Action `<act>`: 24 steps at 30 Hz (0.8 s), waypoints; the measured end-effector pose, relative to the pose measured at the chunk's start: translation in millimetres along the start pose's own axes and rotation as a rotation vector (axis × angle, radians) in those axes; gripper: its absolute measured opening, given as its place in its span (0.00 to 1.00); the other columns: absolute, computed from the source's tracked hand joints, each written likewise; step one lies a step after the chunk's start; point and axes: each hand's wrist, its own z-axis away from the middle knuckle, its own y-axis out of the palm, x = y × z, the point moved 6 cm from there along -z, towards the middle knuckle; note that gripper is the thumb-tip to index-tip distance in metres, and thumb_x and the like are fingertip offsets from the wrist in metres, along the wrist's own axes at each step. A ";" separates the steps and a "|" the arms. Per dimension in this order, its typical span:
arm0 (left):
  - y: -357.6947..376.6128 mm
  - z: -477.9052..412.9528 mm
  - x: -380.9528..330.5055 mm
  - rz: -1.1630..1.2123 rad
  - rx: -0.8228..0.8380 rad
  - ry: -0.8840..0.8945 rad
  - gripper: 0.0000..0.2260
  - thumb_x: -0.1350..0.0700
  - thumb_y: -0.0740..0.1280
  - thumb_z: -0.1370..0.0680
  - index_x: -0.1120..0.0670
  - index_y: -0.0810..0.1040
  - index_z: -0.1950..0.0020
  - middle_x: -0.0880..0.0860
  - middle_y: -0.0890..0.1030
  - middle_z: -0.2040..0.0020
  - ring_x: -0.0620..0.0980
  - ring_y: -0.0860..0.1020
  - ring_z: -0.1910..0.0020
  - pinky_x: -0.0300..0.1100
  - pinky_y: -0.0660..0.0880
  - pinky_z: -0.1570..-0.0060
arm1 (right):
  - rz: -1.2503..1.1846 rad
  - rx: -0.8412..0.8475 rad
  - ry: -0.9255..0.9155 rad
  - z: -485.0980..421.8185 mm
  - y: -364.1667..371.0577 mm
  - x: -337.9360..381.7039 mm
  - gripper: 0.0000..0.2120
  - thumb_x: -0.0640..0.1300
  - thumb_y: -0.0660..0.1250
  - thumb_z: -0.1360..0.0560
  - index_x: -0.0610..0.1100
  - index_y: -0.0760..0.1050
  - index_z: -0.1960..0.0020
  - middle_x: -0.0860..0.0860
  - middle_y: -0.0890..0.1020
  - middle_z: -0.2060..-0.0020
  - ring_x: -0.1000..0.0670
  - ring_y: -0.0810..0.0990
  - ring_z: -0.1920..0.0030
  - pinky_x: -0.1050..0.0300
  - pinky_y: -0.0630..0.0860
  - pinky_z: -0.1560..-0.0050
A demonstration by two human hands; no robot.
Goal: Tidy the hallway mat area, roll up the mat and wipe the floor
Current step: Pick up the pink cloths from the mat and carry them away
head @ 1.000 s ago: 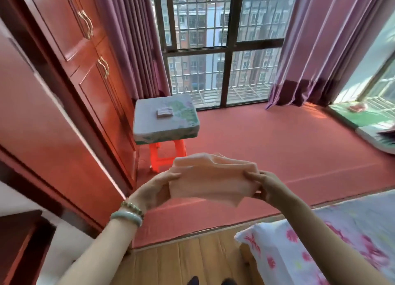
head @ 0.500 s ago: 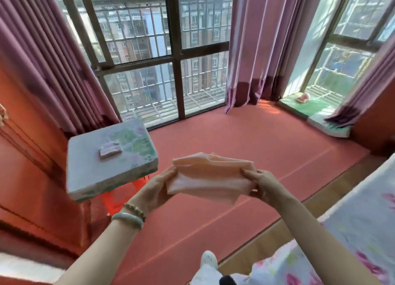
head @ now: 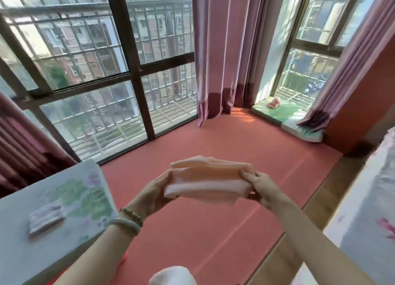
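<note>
You have the folded cloth stretched between both hands above the red mat, chest-high and well clear of the floor. Your left hand has its fingers curled round the left end, and your right hand pinches the right end with thumb on top. The cloth looks light, soft and limp — it will sag and unfold if you let one end go, so keep hold near the folded corners or gather it into one palm before wiping. The mat itself looks thin and flexible yet broad; judged from here, it should roll best if you take it by a short edge, either the far one under the window or the near one by the wooden floor. Open room lies ahead and to the right. On the near left a cushioned stool stands over the mat's corner, the bed hems the near right, and green cushions sit far right — likely things to shift before rolling.
</note>
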 end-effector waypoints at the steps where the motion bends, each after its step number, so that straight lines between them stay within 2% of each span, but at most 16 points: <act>1: 5.6 -18.6 -7.6 -0.009 0.018 0.002 0.11 0.51 0.62 0.23 0.55 0.79 0.47 0.52 0.80 0.65 0.45 0.77 0.71 0.37 0.75 0.70 | -0.008 -0.016 -0.003 -14.1 -3.3 7.2 0.05 0.44 0.67 0.24 0.43 0.76 0.51 0.49 0.79 0.62 0.51 0.77 0.63 0.60 0.75 0.73; 3: 17.0 -58.5 -24.5 -0.034 0.050 0.013 0.12 0.50 0.63 0.25 0.55 0.79 0.47 0.52 0.80 0.63 0.46 0.77 0.70 0.37 0.75 0.69 | -0.029 -0.048 -0.009 -45.6 -10.0 22.4 0.07 0.44 0.67 0.24 0.42 0.75 0.50 0.49 0.79 0.63 0.51 0.77 0.63 0.60 0.75 0.73; 7: 37.7 -149.4 -64.3 -0.078 0.090 0.015 0.10 0.52 0.61 0.22 0.54 0.79 0.47 0.52 0.80 0.62 0.46 0.76 0.69 0.38 0.75 0.69 | -0.054 -0.102 -0.029 -121.2 -21.8 59.2 0.07 0.45 0.68 0.25 0.43 0.76 0.50 0.49 0.80 0.62 0.51 0.78 0.62 0.57 0.75 0.68; 10: 58.5 -221.3 -103.0 -0.105 0.145 0.009 0.11 0.51 0.63 0.24 0.54 0.79 0.47 0.53 0.78 0.62 0.48 0.74 0.68 0.39 0.74 0.68 | -0.078 -0.148 -0.049 -184.1 -29.9 92.5 0.07 0.45 0.69 0.26 0.43 0.76 0.50 0.50 0.80 0.62 0.51 0.78 0.62 0.56 0.75 0.66; 12: 76.9 -265.5 -131.7 -0.126 0.181 -0.005 0.12 0.50 0.65 0.26 0.55 0.79 0.48 0.55 0.78 0.62 0.50 0.74 0.67 0.42 0.76 0.66 | -0.107 -0.176 -0.047 -224.7 -35.6 116.3 0.07 0.46 0.69 0.26 0.43 0.76 0.51 0.49 0.80 0.63 0.50 0.78 0.63 0.57 0.75 0.67; 16: 114.3 -349.3 -181.2 -0.148 0.240 -0.028 0.11 0.52 0.63 0.23 0.55 0.78 0.46 0.55 0.81 0.61 0.51 0.78 0.67 0.47 0.79 0.61 | -0.150 -0.232 -0.055 -295.9 -51.7 164.9 0.07 0.45 0.69 0.26 0.44 0.76 0.52 0.49 0.79 0.63 0.50 0.77 0.64 0.60 0.74 0.72; 22: 167.7 -464.1 -229.3 -0.162 0.309 -0.061 0.12 0.52 0.62 0.21 0.55 0.76 0.41 0.56 0.80 0.56 0.51 0.78 0.63 0.46 0.79 0.64 | -0.237 -0.307 -0.072 -386.1 -82.7 217.3 0.11 0.44 0.69 0.26 0.42 0.75 0.47 0.48 0.79 0.61 0.49 0.77 0.63 0.59 0.75 0.71; 24: 182.8 -504.5 -237.5 -0.186 0.333 -0.076 0.14 0.51 0.62 0.21 0.54 0.75 0.38 0.56 0.79 0.52 0.52 0.78 0.59 0.49 0.79 0.60 | -0.241 -0.333 -0.071 -417.8 -97.3 231.3 0.11 0.44 0.69 0.26 0.42 0.75 0.46 0.47 0.80 0.60 0.49 0.78 0.61 0.58 0.75 0.70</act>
